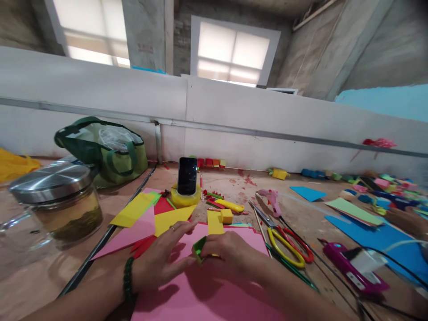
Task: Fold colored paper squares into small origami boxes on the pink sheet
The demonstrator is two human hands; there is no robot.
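My right hand (pixel 229 249) is closed on a small folded green paper piece (pixel 199 248) above the pink paper sheets (pixel 214 296). At its left, my left hand (pixel 163 254) has its fingers apart, the thumb close to the green piece; whether they touch is unclear. A yellow paper strip (pixel 215 221) lies just beyond my right hand, with a small yellow paper cube (pixel 226 216) beside it. Yellow sheets (pixel 135 209) and red paper pieces lie past my left hand.
Scissors (pixel 286 245), a pink glue gun (pixel 272 200) and a purple power strip (pixel 356 269) lie right. A phone (pixel 187 176) stands behind on a yellow holder. A glass jar (pixel 67 214) and green bag (pixel 125 162) are left. Another person's hand (pixel 408 223) shows far right.
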